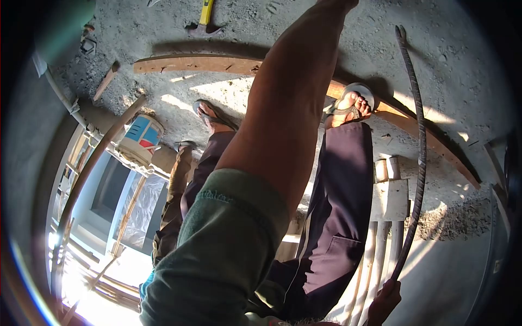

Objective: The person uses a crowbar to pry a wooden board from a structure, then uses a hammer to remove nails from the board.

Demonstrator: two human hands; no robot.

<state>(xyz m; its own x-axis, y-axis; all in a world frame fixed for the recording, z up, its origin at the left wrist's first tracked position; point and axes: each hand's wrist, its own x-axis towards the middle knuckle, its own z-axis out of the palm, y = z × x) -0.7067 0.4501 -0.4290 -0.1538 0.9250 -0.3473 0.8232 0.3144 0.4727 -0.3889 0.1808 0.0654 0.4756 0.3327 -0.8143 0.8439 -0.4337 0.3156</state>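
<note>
A long pole curves down the left side, its top end beside a white bucket with a blue and red label. A short stick lies above them on the rough, dusty ground. Next comes another person's leg in brown trousers, then the wearer's left foot in a sandal. A yellow-handled hammer lies near the top, above a long wooden plank. The left arm, in a green sleeve, reaches across the plank; the left hand is cut off at the top edge, so its grip cannot be told. The right foot is on the plank. At far right, the right hand grips the lower part of a pry bar, whose forked end points up, past the plank.
</note>
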